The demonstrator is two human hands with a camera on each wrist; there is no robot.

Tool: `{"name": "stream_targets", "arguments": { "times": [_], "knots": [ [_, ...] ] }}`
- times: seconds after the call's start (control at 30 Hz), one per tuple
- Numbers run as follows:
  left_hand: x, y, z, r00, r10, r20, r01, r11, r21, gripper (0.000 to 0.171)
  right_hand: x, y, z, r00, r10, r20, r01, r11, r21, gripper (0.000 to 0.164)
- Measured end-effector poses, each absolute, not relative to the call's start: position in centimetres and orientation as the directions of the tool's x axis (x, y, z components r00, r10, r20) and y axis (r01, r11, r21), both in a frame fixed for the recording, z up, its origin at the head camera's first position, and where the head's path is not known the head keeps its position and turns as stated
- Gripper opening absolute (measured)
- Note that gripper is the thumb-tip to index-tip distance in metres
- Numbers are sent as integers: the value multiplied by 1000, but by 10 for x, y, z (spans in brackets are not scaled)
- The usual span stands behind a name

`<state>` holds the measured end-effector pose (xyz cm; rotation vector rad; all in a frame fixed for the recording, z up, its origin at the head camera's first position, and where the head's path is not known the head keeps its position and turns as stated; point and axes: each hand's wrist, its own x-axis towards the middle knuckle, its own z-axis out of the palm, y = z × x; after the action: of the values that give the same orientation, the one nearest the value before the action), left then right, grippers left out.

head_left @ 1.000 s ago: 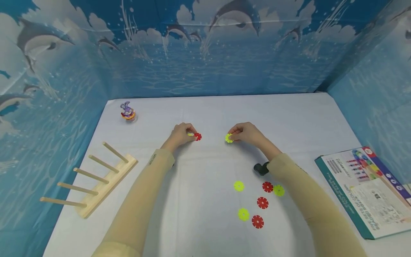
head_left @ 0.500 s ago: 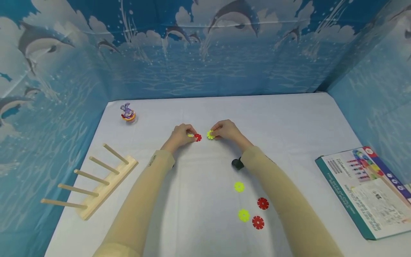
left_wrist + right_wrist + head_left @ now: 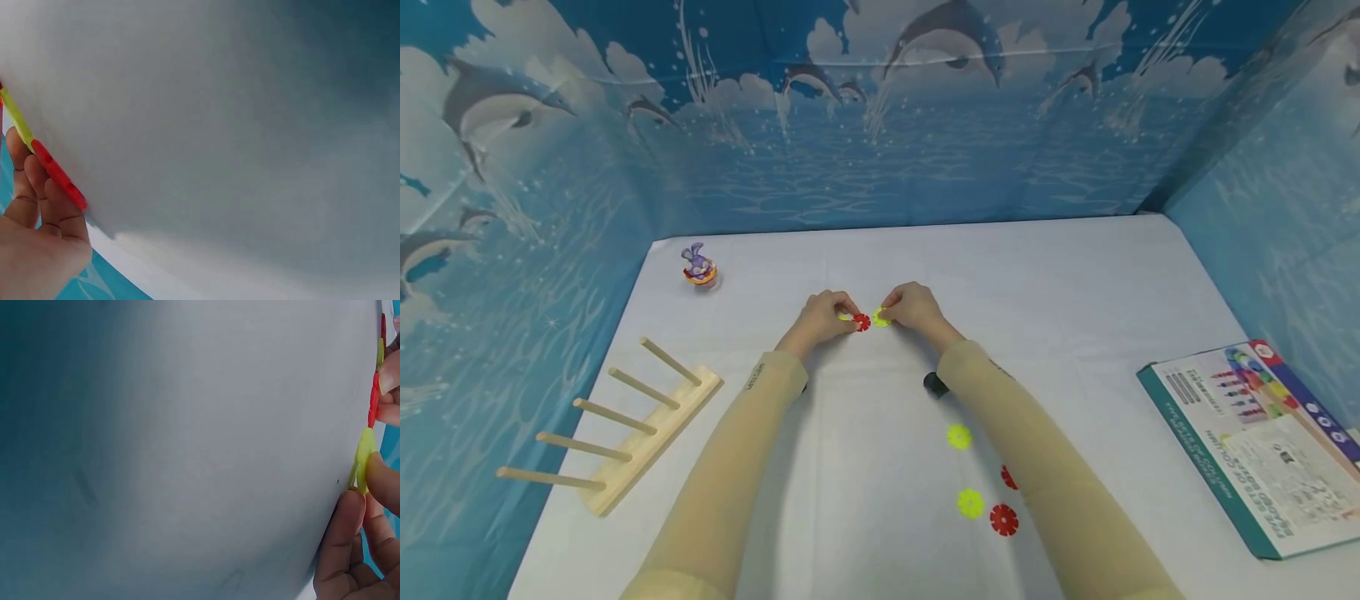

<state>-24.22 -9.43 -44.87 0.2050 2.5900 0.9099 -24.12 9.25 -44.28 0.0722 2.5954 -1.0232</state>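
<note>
**Held from both sides**

Head view: mid-frame, the left hand [image 3: 822, 321] pinches a disc row [image 3: 862, 322] ending in red; the right hand [image 3: 917, 307] pinches a yellow disc [image 3: 877, 319] just beside it. Left wrist view: disc row slanting, lower left. Right wrist view: yellow disc below disc row, right edge.

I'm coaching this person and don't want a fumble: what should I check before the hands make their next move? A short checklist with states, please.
1. Left hand holds the red notched disc: ok.
2. Right hand pinches the yellow notched disc: ok.
3. Slots of those two discs lined up: cannot tell; the wrist views show them nearly edge-on.
4. Loose red notched disc fully in sight: not ok; the right sleeve covers part of it.
5. Wooden peg stand clear of the left sleeve: ok; a gap shows.
</note>
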Motion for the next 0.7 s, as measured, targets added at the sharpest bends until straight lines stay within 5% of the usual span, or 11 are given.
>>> {"name": "stream_targets", "arguments": {
  "times": [0.7],
  "knots": [
    [-248, -93, -442, -896, 265, -356, -23, 774, 633, 20, -239, 86, -444, -951, -83, -298, 118, 792, -599, 15]
  ]
}}
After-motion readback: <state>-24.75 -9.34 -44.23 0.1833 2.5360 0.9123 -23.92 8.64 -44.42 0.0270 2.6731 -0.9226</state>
